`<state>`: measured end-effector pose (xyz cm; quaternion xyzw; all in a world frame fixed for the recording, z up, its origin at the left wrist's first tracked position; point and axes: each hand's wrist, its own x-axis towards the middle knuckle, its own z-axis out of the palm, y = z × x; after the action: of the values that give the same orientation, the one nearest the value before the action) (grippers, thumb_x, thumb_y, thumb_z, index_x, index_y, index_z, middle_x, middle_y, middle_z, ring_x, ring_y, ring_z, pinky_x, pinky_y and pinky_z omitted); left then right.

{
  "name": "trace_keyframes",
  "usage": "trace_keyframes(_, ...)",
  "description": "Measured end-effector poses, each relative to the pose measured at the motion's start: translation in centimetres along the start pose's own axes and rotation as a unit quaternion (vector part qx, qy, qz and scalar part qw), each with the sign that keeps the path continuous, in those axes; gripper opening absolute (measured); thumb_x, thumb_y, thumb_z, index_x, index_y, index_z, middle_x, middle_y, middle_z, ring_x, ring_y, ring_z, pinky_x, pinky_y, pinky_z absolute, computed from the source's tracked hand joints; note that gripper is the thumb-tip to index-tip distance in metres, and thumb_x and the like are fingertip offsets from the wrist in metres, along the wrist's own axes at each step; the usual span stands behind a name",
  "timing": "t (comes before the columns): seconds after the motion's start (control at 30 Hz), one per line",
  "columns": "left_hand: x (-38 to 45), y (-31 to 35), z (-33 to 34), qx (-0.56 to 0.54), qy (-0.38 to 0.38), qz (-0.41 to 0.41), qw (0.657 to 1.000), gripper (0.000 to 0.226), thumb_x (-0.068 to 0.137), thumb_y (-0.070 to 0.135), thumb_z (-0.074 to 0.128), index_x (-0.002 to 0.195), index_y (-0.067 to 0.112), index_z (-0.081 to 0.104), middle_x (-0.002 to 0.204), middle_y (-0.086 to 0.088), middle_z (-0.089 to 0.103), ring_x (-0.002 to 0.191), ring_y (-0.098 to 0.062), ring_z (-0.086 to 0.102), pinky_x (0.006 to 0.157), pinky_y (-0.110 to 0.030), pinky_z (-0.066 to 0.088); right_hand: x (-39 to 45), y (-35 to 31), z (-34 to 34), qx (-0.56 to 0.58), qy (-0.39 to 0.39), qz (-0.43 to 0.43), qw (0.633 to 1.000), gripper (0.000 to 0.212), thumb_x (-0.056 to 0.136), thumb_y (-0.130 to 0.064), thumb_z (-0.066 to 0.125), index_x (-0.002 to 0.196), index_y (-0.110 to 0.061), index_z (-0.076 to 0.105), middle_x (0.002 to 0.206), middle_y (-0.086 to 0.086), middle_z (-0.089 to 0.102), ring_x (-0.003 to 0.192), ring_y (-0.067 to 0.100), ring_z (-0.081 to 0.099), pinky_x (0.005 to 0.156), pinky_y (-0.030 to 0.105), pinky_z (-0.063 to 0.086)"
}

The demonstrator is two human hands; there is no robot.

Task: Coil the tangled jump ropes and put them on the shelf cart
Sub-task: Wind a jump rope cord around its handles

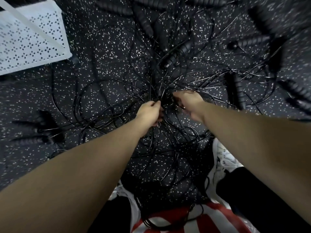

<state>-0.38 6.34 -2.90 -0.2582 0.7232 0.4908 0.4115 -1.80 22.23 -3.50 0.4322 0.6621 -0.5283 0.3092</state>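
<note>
Left hand [149, 111] pinching jump ropes [161, 91] at knot; strands fanning away beyond fingertips; right hand [190, 101] alongside, grip unclear.

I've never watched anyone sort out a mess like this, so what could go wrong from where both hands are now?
Both the left hand and the right hand are pulling at the dense knot of jump ropes; tugging there may tighten it. Loops lie around the white shoes, so a step could snag or trip. Loose handles might get dragged along. The shelf cart holds no rope in the part that shows.
</note>
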Motion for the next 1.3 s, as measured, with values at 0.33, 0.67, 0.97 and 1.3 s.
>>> trace_keyframes(0.33,-4.2,4.0,0.7,0.021,0.009,0.038,0.999,0.015,0.102,0.025,0.053,0.116,0.030,0.056,0.103,0.000,0.068,0.101,-0.026,0.072,0.087,-0.043,0.062,-5.9,-1.5,-1.8,-0.003,-0.003,-0.096,0.995,0.019,0.102,-0.032,0.051,0.117,-0.022,0.059,0.093,-0.008,0.059,0.085,0.014,0.054,0.079,0.030,0.045)
trace_keyframes(0.67,-10.9,6.0,0.2,0.195,-0.088,0.116,0.970,0.022,0.095,0.010,0.055,0.110,0.022,0.067,0.106,-0.007,0.068,0.091,-0.019,0.058,0.072,-0.029,0.039,-11.5,-3.3,-3.9,0.132,-0.047,-0.115,0.983,0.011,0.099,-0.021,0.059,0.103,-0.014,0.066,0.062,-0.003,0.062,0.065,0.018,0.059,0.074,0.032,0.046)
trace_keyframes(0.97,-13.3,5.4,1.1,0.111,-0.102,0.160,0.976,0.021,0.097,0.013,0.058,0.112,0.027,0.061,0.092,0.008,0.068,0.087,-0.014,0.063,0.088,-0.037,0.053,-14.3,-3.9,-5.8,0.140,-0.076,-0.073,0.985,0.019,0.104,-0.017,0.054,0.114,-0.004,0.065,0.070,0.002,0.069,0.063,0.019,0.068,0.063,0.031,0.059)
trace_keyframes(1.3,-7.8,1.4,0.5,0.007,0.044,0.006,0.999,0.037,0.100,0.017,0.055,0.137,0.019,0.049,0.089,-0.001,0.058,0.072,-0.013,0.051,0.065,-0.029,0.046,-11.6,-1.1,-6.7,0.101,-0.021,-0.033,0.994,0.010,0.103,-0.014,0.056,0.107,-0.010,0.064,0.070,0.008,0.063,0.058,0.020,0.060,0.059,0.036,0.053)
